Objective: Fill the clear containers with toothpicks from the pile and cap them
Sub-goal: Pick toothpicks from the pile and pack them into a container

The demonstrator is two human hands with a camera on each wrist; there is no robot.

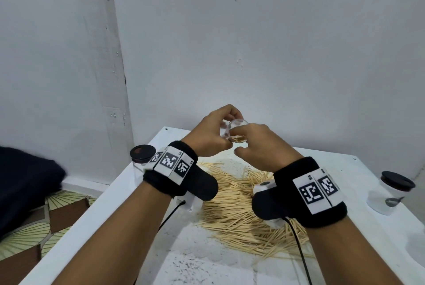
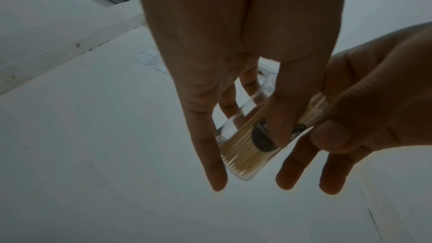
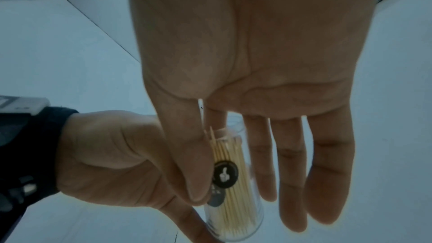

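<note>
**Ana:** Nearest us, both forearms with their black wrist bands reach out over the white table (image 1: pixel 345 165). Beneath them the toothpick pile (image 1: pixel 239 213) sprawls across the middle, still large.

**Ben:** And the containers?

**Ana:** Two with black caps stand well apart: one at the far left edge (image 1: pixel 142 158), one at the right edge (image 1: pixel 391 192). The third, the clear container (image 1: pixel 234 131), is held up in the air above the far side of the pile, uncapped, mouth tipped towards the camera, partly filled with toothpicks.

**Ben:** What could go wrong?

**Ana:** I'd judge spillage. It is tilted with its mouth open, so a looser hold or more tilt could slide the sticks out. In the right wrist view a couple of tips poke above the rim, and those could snag or jam a cap.

**Ben:** The hands?

**Ana:** The left hand (image 1: pixel 212 132) is raised, thumb and fingers curled round the container's wall. The right hand (image 1: pixel 257 144) arches over the mouth; thumb and forefinger pinch narrowly at the toothpicks at the rim, the other three fingers hanging straight and relaxed.
</note>
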